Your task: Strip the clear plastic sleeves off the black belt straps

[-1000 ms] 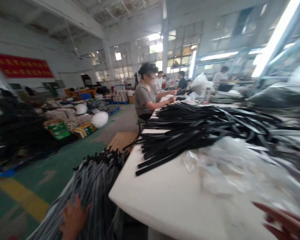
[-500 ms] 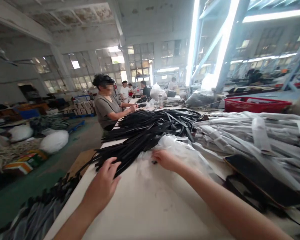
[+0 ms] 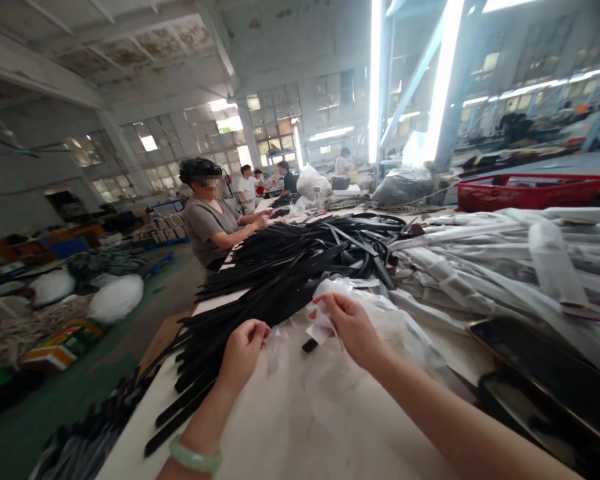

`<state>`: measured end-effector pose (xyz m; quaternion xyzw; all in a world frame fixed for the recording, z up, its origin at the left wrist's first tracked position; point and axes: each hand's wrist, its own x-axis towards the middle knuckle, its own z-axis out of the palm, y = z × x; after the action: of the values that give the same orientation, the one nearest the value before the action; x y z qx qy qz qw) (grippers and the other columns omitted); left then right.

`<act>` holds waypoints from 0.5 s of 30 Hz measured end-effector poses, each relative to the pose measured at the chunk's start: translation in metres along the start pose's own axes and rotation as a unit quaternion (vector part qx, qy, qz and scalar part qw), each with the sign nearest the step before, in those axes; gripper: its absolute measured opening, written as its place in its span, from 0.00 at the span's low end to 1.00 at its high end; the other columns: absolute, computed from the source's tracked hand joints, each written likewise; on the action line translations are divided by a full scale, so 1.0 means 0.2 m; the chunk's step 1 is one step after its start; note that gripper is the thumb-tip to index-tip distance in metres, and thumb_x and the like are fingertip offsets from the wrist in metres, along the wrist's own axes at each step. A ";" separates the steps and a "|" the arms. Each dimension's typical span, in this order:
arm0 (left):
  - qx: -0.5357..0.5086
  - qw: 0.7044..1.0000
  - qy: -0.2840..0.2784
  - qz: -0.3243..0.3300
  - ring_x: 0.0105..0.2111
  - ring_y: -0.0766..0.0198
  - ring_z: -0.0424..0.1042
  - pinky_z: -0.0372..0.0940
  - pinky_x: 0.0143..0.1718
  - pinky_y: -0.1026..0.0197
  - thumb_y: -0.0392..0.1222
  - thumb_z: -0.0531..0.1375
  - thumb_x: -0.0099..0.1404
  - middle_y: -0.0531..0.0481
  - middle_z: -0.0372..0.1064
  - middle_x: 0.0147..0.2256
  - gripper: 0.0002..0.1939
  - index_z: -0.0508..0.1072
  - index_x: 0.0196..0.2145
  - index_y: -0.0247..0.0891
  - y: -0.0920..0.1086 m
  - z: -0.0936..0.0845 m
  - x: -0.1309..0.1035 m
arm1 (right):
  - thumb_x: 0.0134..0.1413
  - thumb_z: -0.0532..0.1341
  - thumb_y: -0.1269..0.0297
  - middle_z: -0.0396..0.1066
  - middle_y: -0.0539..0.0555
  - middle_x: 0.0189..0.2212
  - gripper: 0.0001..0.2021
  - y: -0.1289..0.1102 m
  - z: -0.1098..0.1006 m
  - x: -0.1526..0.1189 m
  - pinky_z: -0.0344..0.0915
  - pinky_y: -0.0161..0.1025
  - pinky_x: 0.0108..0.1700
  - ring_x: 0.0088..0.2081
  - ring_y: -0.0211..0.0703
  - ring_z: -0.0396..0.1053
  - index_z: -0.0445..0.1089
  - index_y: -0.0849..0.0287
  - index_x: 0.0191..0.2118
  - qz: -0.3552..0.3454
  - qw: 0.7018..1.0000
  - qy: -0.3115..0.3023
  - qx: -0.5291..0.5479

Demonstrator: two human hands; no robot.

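My left hand point(image 3: 244, 350), with a pale green bangle point(image 3: 195, 457) on its wrist, is closed in a pinch at the near edge of a thin clear plastic bag point(image 3: 380, 313). My right hand point(image 3: 353, 327) pinches another part of the same plastic, a little higher and to the right. Between the hands, a small black end piece point(image 3: 310, 345) shows by the plastic; what it belongs to is hidden. Black straps point(image 3: 280, 287) lie heaped just beyond my hands, several ends pointing toward the table's left edge.
Plastic-wrapped strips point(image 3: 480, 260) are piled on the right, near a dark flat object point(image 3: 540, 360) and a red basket point(image 3: 530, 193). Across the table point(image 3: 290, 427) at left, a co-worker point(image 3: 213, 217) handles straps. More bundled straps point(image 3: 90, 427) sit below the left edge.
My left hand has moved right and closed from spread fingers to a pinch on the plastic. My right hand has shifted slightly right, lifting plastic. Strap ends now show beside my left forearm.
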<state>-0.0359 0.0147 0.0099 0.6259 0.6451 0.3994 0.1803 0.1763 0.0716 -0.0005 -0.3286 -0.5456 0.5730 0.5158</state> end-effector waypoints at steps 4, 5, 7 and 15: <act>-0.100 0.993 -0.067 0.005 0.38 0.58 0.70 0.68 0.36 0.58 0.56 0.52 0.65 0.41 0.67 0.44 0.23 0.64 0.50 0.36 0.08 0.02 -0.09 | 0.58 0.55 0.46 0.73 0.56 0.31 0.21 0.10 -0.02 0.03 0.65 0.35 0.24 0.25 0.42 0.70 0.73 0.58 0.38 -0.059 0.985 0.052 -0.151; -0.129 0.986 -0.102 0.008 0.41 0.58 0.70 0.68 0.38 0.57 0.56 0.55 0.63 0.40 0.66 0.46 0.26 0.61 0.53 0.38 0.11 0.05 -0.11 | 0.58 0.54 0.47 0.74 0.55 0.31 0.20 0.11 -0.02 0.03 0.65 0.35 0.24 0.26 0.42 0.70 0.74 0.59 0.39 -0.049 0.986 0.054 -0.152; -0.166 0.971 -0.172 -0.006 0.44 0.56 0.69 0.68 0.41 0.56 0.54 0.63 0.57 0.39 0.64 0.49 0.35 0.56 0.57 0.39 0.15 0.11 -0.16 | 0.58 0.54 0.49 0.74 0.55 0.30 0.20 0.12 -0.01 0.03 0.64 0.34 0.23 0.26 0.42 0.71 0.74 0.59 0.41 -0.016 0.991 0.052 -0.126; -0.335 0.908 -0.164 -0.190 0.28 0.67 0.68 0.67 0.31 0.64 0.45 0.65 0.54 0.52 0.67 0.28 0.18 0.68 0.40 0.34 0.10 0.19 -0.15 | 0.48 0.62 0.59 0.75 0.53 0.31 0.14 0.04 0.01 0.01 0.65 0.36 0.32 0.31 0.43 0.70 0.75 0.60 0.40 -0.041 0.995 0.029 -0.092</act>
<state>0.0097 -0.0056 -0.0065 0.4514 0.5415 0.4418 0.5548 0.1715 0.0737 -0.0069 -0.3684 -0.5939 0.4892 0.5217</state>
